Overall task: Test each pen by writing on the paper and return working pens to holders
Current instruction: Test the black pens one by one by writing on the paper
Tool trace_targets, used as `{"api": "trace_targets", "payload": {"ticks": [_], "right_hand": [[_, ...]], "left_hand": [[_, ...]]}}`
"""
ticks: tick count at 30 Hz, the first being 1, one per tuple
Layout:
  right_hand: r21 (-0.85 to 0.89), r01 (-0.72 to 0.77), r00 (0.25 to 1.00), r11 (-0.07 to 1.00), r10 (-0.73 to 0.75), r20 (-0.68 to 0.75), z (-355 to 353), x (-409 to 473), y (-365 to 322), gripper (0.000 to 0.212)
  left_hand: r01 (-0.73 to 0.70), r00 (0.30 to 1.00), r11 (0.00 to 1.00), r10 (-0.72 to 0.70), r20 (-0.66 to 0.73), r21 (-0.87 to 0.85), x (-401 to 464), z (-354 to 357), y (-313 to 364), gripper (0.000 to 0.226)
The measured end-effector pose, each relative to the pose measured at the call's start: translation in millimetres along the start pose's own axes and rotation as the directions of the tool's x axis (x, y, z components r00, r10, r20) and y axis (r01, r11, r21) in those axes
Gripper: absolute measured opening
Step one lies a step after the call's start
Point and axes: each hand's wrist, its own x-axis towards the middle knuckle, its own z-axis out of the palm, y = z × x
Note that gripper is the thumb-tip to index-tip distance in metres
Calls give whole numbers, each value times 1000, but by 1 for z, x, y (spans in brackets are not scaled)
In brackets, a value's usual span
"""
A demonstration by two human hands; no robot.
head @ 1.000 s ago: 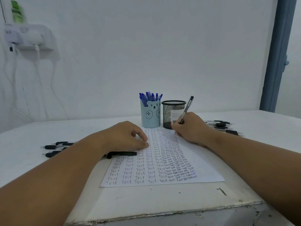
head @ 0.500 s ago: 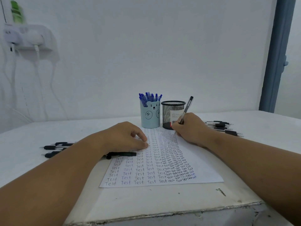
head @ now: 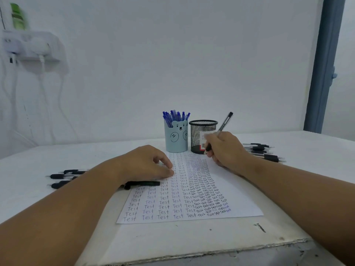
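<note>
A white paper [head: 236, 191] covered with rows of "Test" lies in the middle of the table. My right hand [head: 226, 150] grips a black pen [head: 223, 125], tip down near the paper's far right corner. My left hand [head: 146, 164] rests on the paper's left edge, fingers loosely curled, fingertips touching the sheet. A black pen cap [head: 143, 183] lies just under that hand. Behind the paper stand a light blue bear holder [head: 176, 138] full of blue pens and a black mesh holder [head: 197, 135]. The mesh holder shows no pens above its rim.
Black pens lie in a group at the left [head: 63, 176] and another group at the right [head: 263, 151], behind my right wrist. The table's worn front edge [head: 211, 254] is near me. A wall socket shelf with cables [head: 32, 45] hangs at the far left.
My right hand has shifted slightly with the pen near the paper's top. The left hand stays where it was.
</note>
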Motion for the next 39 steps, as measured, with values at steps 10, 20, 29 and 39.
{"api": "trace_targets", "payload": {"ticks": [10, 20, 29, 39], "right_hand": [[-178, 357, 929, 917, -368, -31, -2, -7, -14, 39], [-126, 409, 906, 904, -418, -63, -7, -8, -16, 16], [-157, 451, 889, 879, -459, -16, -8, -10, -15, 8], [-309, 456, 886, 835, -459, 66, -8, -10, -16, 29]], "left_hand": [[10, 1000, 1000, -10, -3, -5, 0, -1, 0, 18], [15, 1000, 1000, -15, -4, -17, 0, 0, 1, 16], [-7, 1000, 1000, 7, -9, -8, 2, 0, -3, 16], [-23, 1000, 1000, 23, -8, -17, 4, 0, -4, 17]]}}
